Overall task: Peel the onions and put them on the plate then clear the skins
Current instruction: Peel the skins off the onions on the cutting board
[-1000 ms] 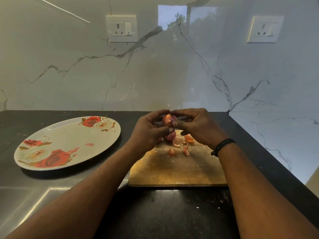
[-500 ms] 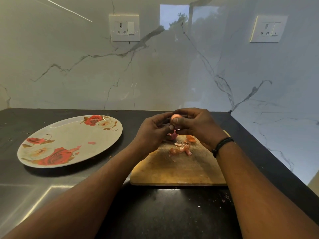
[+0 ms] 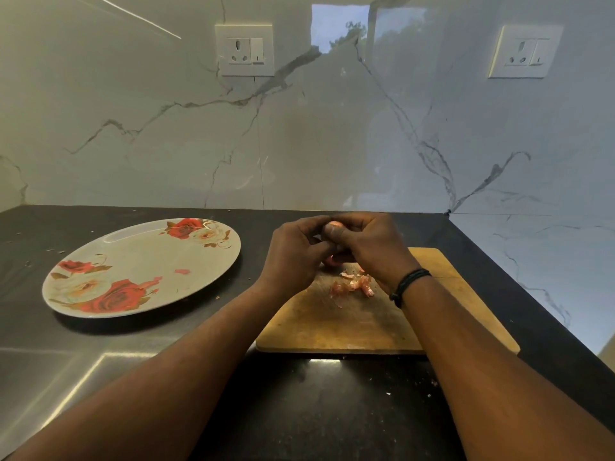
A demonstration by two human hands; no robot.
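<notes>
grey plate with red roses, pinkish skins, black countertop

Left: round rose-patterned plate lies flat on the black worktop, well apart from the wooden cutting board.
Between: bare worktop strip.
Board front: open; pink onion skins litter its middle.
Behind: white marble wall closes off reach.

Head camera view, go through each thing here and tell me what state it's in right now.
Onion: held above the board, mostly hidden.
Left hand: gripping the onion.
Right hand: fingers curled on the onion.
Skins: loose on the cutting board.
Plate: flat on the counter, no onions on it.
</notes>
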